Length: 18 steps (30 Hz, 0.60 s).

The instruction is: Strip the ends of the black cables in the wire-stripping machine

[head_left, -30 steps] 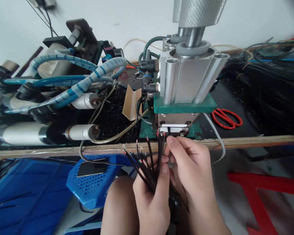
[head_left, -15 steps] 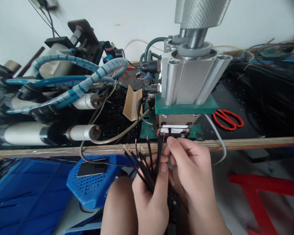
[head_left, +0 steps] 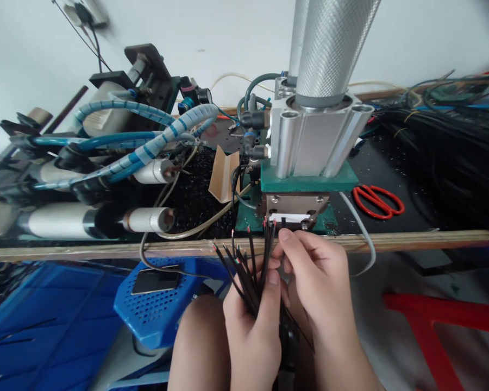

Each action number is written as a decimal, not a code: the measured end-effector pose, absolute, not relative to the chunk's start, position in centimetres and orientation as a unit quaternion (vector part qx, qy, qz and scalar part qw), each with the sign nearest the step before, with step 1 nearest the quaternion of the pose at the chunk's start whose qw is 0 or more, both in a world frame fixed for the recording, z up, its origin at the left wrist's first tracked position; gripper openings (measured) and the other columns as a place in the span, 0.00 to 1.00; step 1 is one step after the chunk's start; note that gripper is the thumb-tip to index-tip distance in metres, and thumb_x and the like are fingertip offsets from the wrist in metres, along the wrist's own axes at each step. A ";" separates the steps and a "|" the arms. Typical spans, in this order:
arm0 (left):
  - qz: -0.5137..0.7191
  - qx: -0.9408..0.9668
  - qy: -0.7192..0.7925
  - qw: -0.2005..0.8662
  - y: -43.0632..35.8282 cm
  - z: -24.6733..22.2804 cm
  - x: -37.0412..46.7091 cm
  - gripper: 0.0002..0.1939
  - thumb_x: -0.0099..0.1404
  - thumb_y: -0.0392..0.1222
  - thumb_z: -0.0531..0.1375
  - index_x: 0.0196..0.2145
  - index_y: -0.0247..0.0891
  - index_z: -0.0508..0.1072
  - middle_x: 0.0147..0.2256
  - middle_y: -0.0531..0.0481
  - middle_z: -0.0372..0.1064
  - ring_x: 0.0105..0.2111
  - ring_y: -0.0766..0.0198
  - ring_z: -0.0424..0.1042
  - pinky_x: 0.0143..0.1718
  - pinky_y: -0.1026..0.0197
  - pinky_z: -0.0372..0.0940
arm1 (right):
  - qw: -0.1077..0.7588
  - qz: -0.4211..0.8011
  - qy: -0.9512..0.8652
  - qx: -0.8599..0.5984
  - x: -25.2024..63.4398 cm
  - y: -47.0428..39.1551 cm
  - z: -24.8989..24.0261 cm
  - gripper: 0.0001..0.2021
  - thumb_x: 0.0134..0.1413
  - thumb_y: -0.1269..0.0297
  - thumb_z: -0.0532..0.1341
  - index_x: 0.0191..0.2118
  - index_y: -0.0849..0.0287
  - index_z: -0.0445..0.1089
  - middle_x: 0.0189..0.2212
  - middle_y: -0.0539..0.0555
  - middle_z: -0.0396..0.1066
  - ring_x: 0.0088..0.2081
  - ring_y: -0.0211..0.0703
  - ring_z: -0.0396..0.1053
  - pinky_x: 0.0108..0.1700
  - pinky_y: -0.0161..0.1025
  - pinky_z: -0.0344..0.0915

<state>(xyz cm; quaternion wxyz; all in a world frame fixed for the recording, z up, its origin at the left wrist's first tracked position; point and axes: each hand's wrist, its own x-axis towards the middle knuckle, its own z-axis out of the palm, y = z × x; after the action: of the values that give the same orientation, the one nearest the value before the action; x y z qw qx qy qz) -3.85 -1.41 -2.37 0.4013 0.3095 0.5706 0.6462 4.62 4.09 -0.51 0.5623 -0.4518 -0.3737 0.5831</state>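
Observation:
My left hand (head_left: 255, 320) is closed round a bunch of black cables (head_left: 250, 282), whose tips fan out upward and show small red, white and green wire ends. Beside it, my right hand (head_left: 315, 271) pinches a single black cable (head_left: 284, 221) between thumb and forefinger. That cable's upper end lies at the jaws (head_left: 295, 203) of a pneumatic press (head_left: 313, 136), just over a white strip (head_left: 291, 218). The jaws look closed, and the cable's tip is hidden in them. Both hands touch or nearly touch each other below the bench edge.
Red-handled scissors (head_left: 378, 202) lie right of the press. A folded cardboard piece (head_left: 224, 172) and hoses with white cylinders (head_left: 57, 221) are to the left. Black cables (head_left: 452, 141) pile up at the right. Below stand a blue stool (head_left: 146, 317) bearing a phone (head_left: 155, 279), and a red stool (head_left: 440, 315).
The press's upper jaw has come down, closing the gap at the white strip, and its knurled top has dropped. The view has shifted slightly; both hands keep their grip.

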 end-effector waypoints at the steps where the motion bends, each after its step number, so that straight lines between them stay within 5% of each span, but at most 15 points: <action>1: 0.646 0.312 0.567 0.406 -1.4 -2.1 -3.9 0.09 0.69 0.49 0.73 0.42 0.43 0.87 0.41 0.48 0.86 0.41 0.57 0.85 0.43 0.63 0.79 | 0.564 0.577 -0.378 -0.455 4.7 4.1 -0.6 0.24 0.66 0.42 0.67 0.25 0.56 0.73 0.16 0.45 0.60 0.11 0.34 0.55 0.09 0.32 0.50; 6: 0.628 0.333 0.549 0.441 -1.4 -0.6 -4.2 0.08 0.69 0.48 0.72 0.38 0.41 0.85 0.28 0.51 0.79 0.21 0.65 0.72 0.24 0.65 0.69 | 0.569 0.515 -0.452 -0.453 5.4 4.1 -0.6 0.22 0.68 0.50 0.67 0.24 0.58 0.76 0.18 0.47 0.60 0.20 0.36 0.58 0.20 0.34 0.52; 18: 0.633 0.343 0.578 0.384 -3.2 0.8 -6.3 0.14 0.66 0.55 0.72 0.32 0.41 0.83 0.20 0.52 0.70 0.22 0.58 0.71 0.27 0.58 0.71 | 0.546 0.393 -0.643 -0.365 5.9 2.5 0.4 0.20 0.75 0.58 0.61 0.31 0.58 0.81 0.20 0.48 0.67 0.22 0.38 0.62 0.25 0.37 0.53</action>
<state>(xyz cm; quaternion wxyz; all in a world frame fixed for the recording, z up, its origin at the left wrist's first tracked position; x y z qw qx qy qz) -6.32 -3.17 0.85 0.3837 0.3431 0.5779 0.6334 5.89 2.49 0.35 0.5461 -0.3650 -0.6434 0.3932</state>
